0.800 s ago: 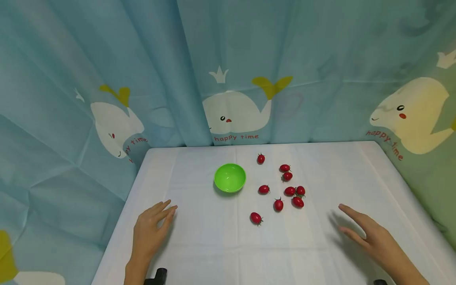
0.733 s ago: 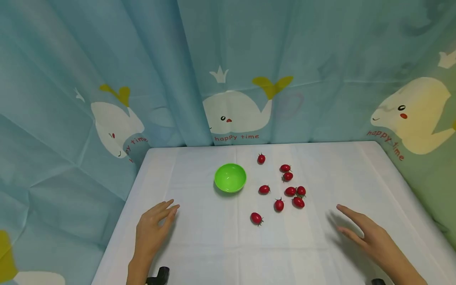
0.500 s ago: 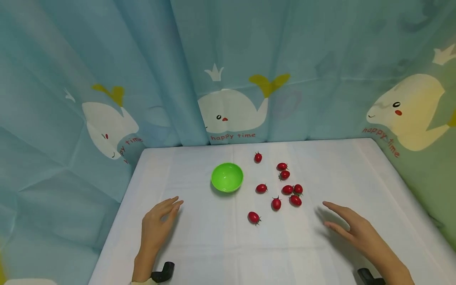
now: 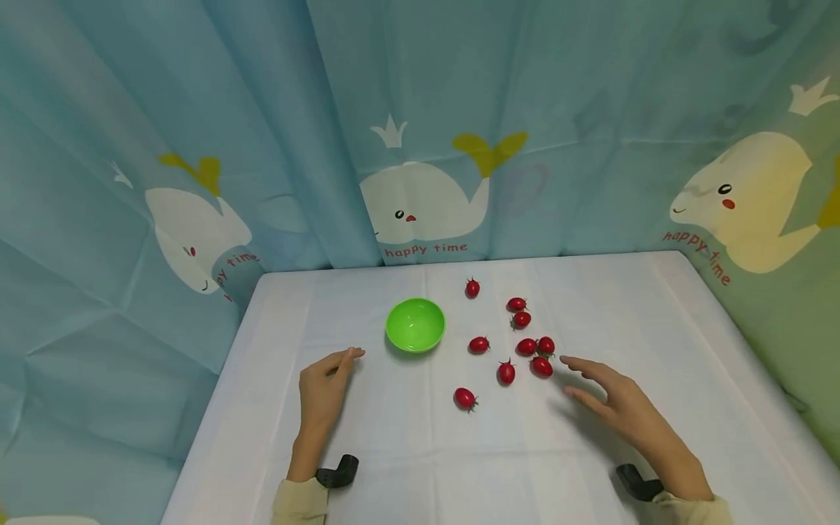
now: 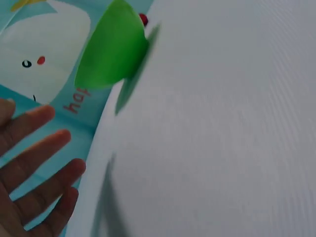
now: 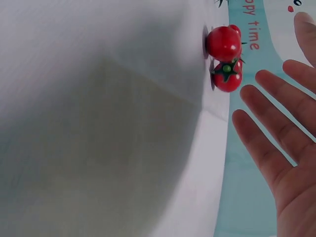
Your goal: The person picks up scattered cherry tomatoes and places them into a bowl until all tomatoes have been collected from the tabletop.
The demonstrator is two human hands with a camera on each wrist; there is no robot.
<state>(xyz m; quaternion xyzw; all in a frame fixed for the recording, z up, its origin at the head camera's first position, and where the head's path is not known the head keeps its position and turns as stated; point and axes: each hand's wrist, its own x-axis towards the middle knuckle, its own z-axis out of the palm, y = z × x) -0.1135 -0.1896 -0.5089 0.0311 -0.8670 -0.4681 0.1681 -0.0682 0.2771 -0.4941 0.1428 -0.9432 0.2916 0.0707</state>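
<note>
A small bright green bowl (image 4: 415,326) stands upright near the middle of the table with nothing in it. My left hand (image 4: 326,386) hovers to its lower left, fingers extended, holding nothing; the left wrist view shows the bowl (image 5: 111,49) beyond the spread fingers (image 5: 47,148). To the right of the bowl lie several red cherry tomatoes with green stems, one nearest me (image 4: 465,398). My right hand (image 4: 610,397) is raised over the cloth, fingertips close to the right-hand cluster of tomatoes (image 4: 541,367). In the right wrist view its fingers (image 6: 269,133) are relaxed and apart, near tomatoes (image 6: 224,43).
A white cloth (image 4: 420,474) covers the table. Behind and at the sides hangs a blue-green curtain (image 4: 420,87) printed with whales. Each wrist wears a black mount, the left mount (image 4: 337,472) and the right mount (image 4: 638,483).
Both hands have moved inward and forward, the left toward the bowl and the right toward the tomatoes. The head view has shifted slightly. Bowl and tomatoes keep their places on the table.
</note>
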